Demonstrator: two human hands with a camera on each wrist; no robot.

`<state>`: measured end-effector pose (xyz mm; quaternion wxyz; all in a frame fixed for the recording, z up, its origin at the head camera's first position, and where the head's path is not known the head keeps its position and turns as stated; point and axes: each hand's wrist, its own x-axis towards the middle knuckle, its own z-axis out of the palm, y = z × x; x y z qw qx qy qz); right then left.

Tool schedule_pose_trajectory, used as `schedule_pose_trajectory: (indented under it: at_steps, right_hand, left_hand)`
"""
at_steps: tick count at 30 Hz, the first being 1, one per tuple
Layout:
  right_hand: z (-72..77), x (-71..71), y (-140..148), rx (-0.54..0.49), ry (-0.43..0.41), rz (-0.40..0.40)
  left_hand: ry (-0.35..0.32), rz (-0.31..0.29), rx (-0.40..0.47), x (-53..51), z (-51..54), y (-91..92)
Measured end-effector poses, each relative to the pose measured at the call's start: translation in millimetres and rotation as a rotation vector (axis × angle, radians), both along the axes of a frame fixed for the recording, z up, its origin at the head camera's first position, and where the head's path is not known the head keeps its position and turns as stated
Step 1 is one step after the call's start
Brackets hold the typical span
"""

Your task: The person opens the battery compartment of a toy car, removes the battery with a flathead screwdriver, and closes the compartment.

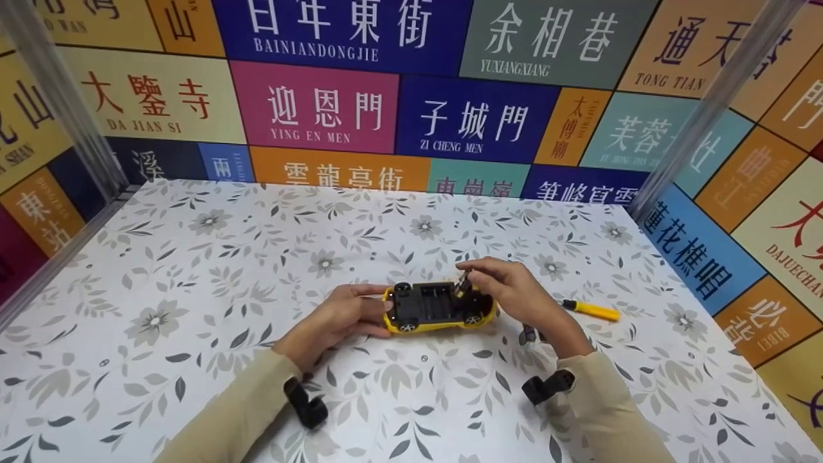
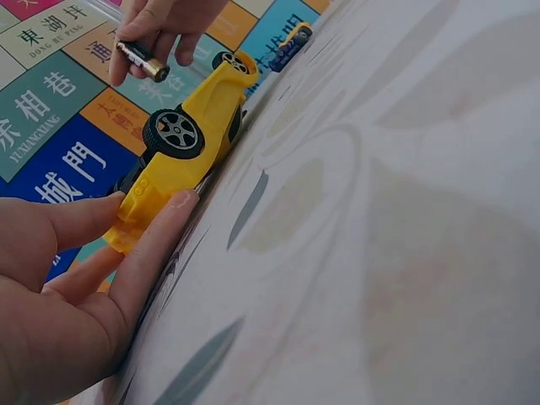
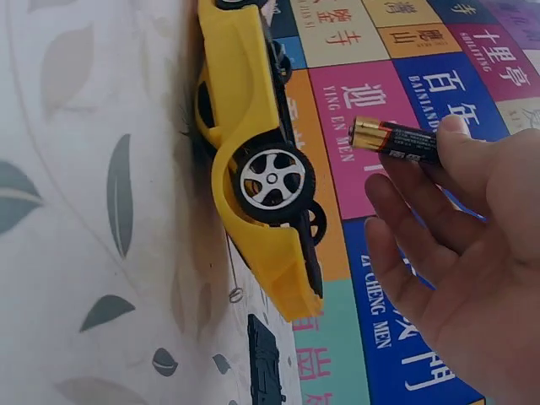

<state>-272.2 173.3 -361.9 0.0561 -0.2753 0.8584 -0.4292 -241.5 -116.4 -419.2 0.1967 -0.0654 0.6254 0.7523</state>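
A yellow toy car (image 1: 440, 325) lies upside down, its black underside and an uncovered battery compartment (image 1: 437, 303) facing up. My left hand (image 1: 344, 312) grips the car's left end between thumb and fingers; the left wrist view shows the fingertips on the yellow bumper. Over the car's right end, my right hand (image 1: 514, 289) pinches a black and gold battery (image 3: 395, 139) between thumb and fingers. That battery is apart from the car in the right wrist view.
Right of my right hand lies a yellow stick-shaped tool (image 1: 595, 311) with a black end. Small dark cylinders (image 1: 528, 334) lie partly hidden by the right wrist. A flat black piece (image 3: 265, 363) rests on the patterned tablecloth (image 1: 257, 257). Sign-printed panels (image 1: 315, 109) stand behind.
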Motion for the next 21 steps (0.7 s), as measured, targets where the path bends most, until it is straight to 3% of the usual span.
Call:
schedule_pose_trajectory:
  at_steps: [9,16,21]
  right_hand:
    - [9.1,-1.2,11.5,-0.082,-0.189,0.011]
    - [14.1,3.5,11.3,-0.15,-0.23,0.011]
    - [14.6,8.8,21.9,-0.19,-0.265,-0.04]
  left_hand:
    - [-0.002,-0.002,0.005,0.5,0.3,0.1]
    - [0.004,-0.008,-0.011,-0.6,3.0,-1.9]
    - [0.006,-0.009,-0.026,-1.4,1.0,0.1]
